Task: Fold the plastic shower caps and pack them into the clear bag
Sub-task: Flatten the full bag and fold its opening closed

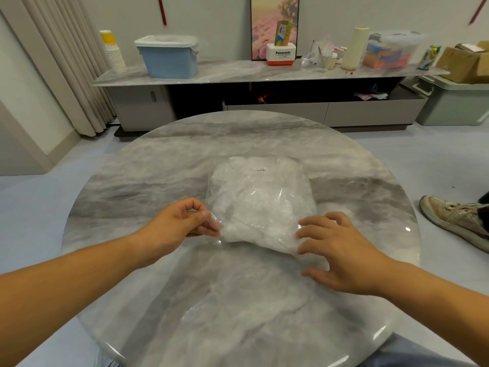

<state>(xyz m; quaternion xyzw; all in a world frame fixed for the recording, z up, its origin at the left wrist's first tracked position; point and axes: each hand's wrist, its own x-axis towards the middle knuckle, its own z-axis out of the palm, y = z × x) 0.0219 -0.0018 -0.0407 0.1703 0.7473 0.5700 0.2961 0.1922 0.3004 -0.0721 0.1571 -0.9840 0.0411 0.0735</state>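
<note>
While the clear bag point(260, 193) lay flat near the middle of the round marble table point(169, 154), both hands were at its near edge. It was plump with crumpled white shower caps point(264, 223), and a small printed label point(260, 170) sat on its far end.

The left hand point(177, 226) pinched a fold of loose clear film at the bag's near left corner between thumb and forefinger, the other fingers curled in behind. The right hand point(341, 250) was spread and only lightly bent, its fingertips resting on the near right corner and its thumb down on the table; it did not appear to be closed round anything.

As a judgement, the packing looked largely done, since no loose caps showed on the table (though whether the mouth was sealed could not be told).

The bundle would most likely handle as very light and soft, more air than weight, so it should give and bulge under pressure and not hold a shape. The film looked thin, glossy and slippery, and the polished stone under it would offer little friction, so a one-sided push could send the whole thing skating. The safest hold seemed to be the empty film at the near corners or edge, where there was slack to pinch; squeezing the stuffed middle would risk pushing caps out through any open mouth.
</note>
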